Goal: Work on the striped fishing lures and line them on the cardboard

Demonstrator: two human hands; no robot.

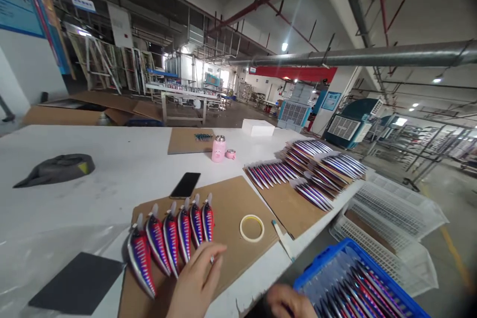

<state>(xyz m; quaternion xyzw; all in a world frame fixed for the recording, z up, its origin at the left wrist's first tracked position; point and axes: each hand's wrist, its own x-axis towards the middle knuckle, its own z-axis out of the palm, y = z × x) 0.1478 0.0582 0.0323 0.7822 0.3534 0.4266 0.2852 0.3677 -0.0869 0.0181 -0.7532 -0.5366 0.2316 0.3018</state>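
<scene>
Left hand (196, 280): reaching in from the bottom centre of the frame, just beside the lower ends of the lures
Left fingers (213, 254): staying close together and slightly curled, with a small silvery bit showing at their tips, too small to tell whether they are holding it
Right hand (286, 303): reaching in at the bottom edge, right of centre, beside the near rim of a blue crate (328, 258)
Right fingers (294, 303): curling downward and partly cut off by the frame, so I cannot tell whether they are holding anything
Lures (171, 238): six red, blue and silver ones are lying side by side on a cardboard sheet (253, 263) at lower centre, while more are filling the crate
Counter (63, 218): carrying a tape roll (252, 216), a phone (185, 185), a pink bottle (218, 150), a black pad (76, 283) and, at right, stacks of lures (309, 179)
Floor at lower right: holding white plastic crates (387, 218)
</scene>
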